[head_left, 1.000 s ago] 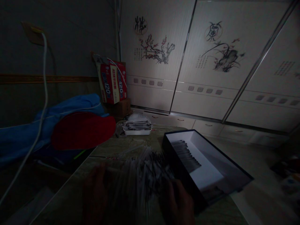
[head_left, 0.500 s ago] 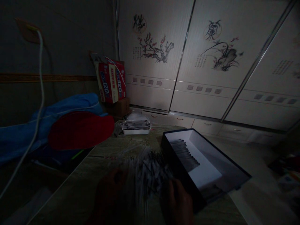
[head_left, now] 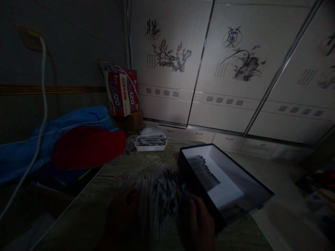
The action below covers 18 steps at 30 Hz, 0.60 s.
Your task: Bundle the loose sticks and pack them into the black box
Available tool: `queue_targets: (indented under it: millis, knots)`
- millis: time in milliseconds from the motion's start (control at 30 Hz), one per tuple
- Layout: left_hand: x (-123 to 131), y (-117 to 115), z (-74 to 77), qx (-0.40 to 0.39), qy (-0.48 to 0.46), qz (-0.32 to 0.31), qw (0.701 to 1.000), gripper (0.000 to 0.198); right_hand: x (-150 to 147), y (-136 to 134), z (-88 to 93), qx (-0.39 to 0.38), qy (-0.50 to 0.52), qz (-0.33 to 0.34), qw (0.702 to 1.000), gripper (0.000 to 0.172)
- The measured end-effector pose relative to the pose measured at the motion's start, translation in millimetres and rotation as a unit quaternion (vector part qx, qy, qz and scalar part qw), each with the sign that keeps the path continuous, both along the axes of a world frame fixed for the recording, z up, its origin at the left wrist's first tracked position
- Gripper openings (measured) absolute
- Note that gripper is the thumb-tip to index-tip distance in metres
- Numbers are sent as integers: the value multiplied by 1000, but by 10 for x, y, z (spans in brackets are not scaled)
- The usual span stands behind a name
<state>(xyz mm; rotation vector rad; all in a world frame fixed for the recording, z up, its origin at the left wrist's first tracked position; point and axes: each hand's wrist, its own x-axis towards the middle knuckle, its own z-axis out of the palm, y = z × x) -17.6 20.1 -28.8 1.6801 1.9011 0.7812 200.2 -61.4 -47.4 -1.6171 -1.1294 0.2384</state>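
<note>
left hand (head_left: 123, 211): at sticks (head_left: 166, 191), curled, grip can't tell, dark | right hand (head_left: 201, 217): by box (head_left: 230, 197), curled, grip can't tell | sticks: heaped on counter (head_left: 86, 209) beside box

Very dim | wardrobe doors (head_left: 167, 78) palest | left hand (head_left: 121, 211), right hand (head_left: 199, 218) deeply shadowed | foreground soft | corners darkened

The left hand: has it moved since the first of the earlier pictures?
Yes. Judged against the white tray, the left hand has moved rightward in the view, closer to the pile of thin pieces.
</note>
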Motion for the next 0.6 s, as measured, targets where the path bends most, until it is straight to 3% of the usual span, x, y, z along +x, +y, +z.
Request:
queue_targets:
  millis: [133, 233, 300, 333, 367, 400, 500, 600]
  knots:
    - [-6, -16, 32, 9, -16, 20, 1000, 35, 142, -152, 449, 16, 36, 17, 999, 35]
    - [10, -47, 83, 12, -28, 24, 999, 33, 518, -121, 781, 17, -6, 1, 1000, 33]
    - [31, -68, 110, 20, -26, 20, 999, 32, 834, 23, 906, -38, -82, 19, 996, 34]
    - [42, -77, 117, 26, -26, 17, 999, 31, 986, 120, 929, -106, -152, 53, 981, 33]
    - [51, -84, 117, 31, -28, 14, 999, 31, 1122, 221, 926, -195, -238, 100, 946, 30]
    - [59, -89, 112, 35, -32, 11, 999, 30, 1239, 317, 900, -231, -267, 128, 927, 22]
    - [63, -89, 67, 46, -31, 11, 998, 31, 1465, 503, 739, -323, -309, 198, 873, 16]
    - [48, -82, 29, 59, -14, 19, 998, 32, 1568, 511, 571, -413, -315, 249, 817, 16]
